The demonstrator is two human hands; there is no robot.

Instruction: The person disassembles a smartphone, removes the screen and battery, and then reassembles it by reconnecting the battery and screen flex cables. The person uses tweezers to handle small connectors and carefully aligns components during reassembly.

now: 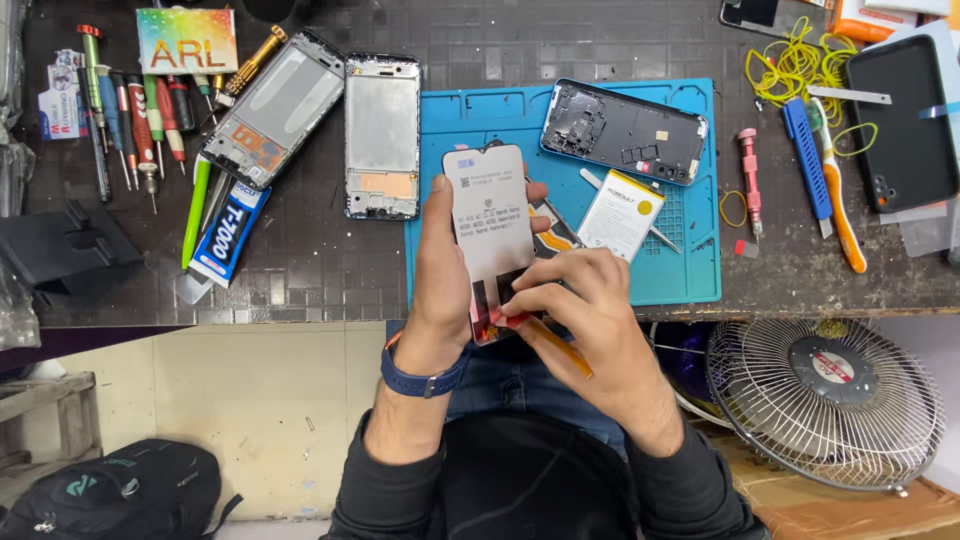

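1. Head view: the left hand (440,270) is wrapped around the long edge of a flat rectangular phone display panel with a pale grey back (488,215), thumb on the back face, holding it upright above the near edge of the blue silicone work mat (690,280).
2. The right hand (575,300) has its fingers pinched together at the panel's lower end, on the reddish-orange ribbon cable (497,318); a thin yellow-orange stick tool (562,352) runs out below that hand, though I cannot tell which fingers grip it.
3. Judged from this, the work is at the cable end. It is best done with the left hand keeping the panel rigid and unbent, and the right fingers working gently, flat to the ribbon, never tugging sideways.
4. On the mat lie a dark phone rear housing with a blue rim (625,132) and a white-and-yellow battery pack (622,215), both apart from the panel.
5. Two metal phone mid-frames (330,125) lie left of the mat.
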